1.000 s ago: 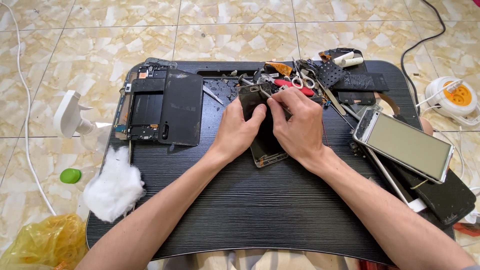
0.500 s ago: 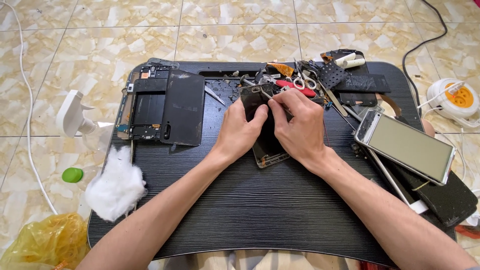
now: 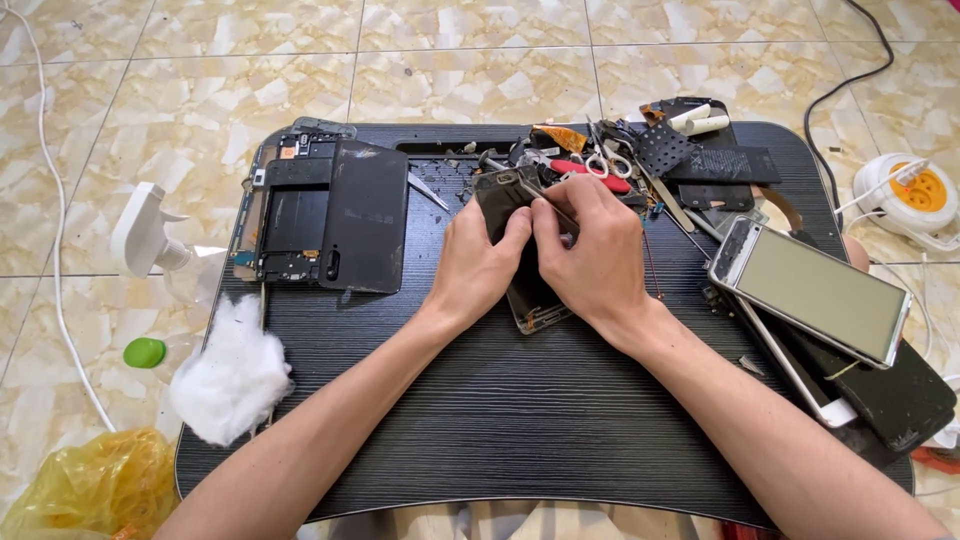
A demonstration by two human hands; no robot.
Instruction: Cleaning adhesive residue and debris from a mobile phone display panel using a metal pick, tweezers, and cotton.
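Observation:
A dark phone body point(image 3: 505, 205) lies on the black lap table point(image 3: 500, 420), tilted toward me. My left hand point(image 3: 475, 265) grips its left side and steadies it. My right hand point(image 3: 590, 250) pinches a thin metal tool point(image 3: 535, 195) whose tip rests on the phone's upper end. Both hands cover most of the phone; only its top and its lower corner point(image 3: 540, 320) show.
An opened phone frame with back cover point(image 3: 325, 210) lies at the left. Scissors point(image 3: 605, 165) and small parts crowd the back edge. A phone with a pale screen point(image 3: 815, 290) sits on dark panels at the right. Cotton wad point(image 3: 230, 375), spray bottle point(image 3: 145, 235), yellow bag point(image 3: 85, 490), cable reel point(image 3: 915, 190) surround the table.
The hands stay on the phone. My right fingers have shifted slightly along the tool at the phone's upper end; nothing else has moved.

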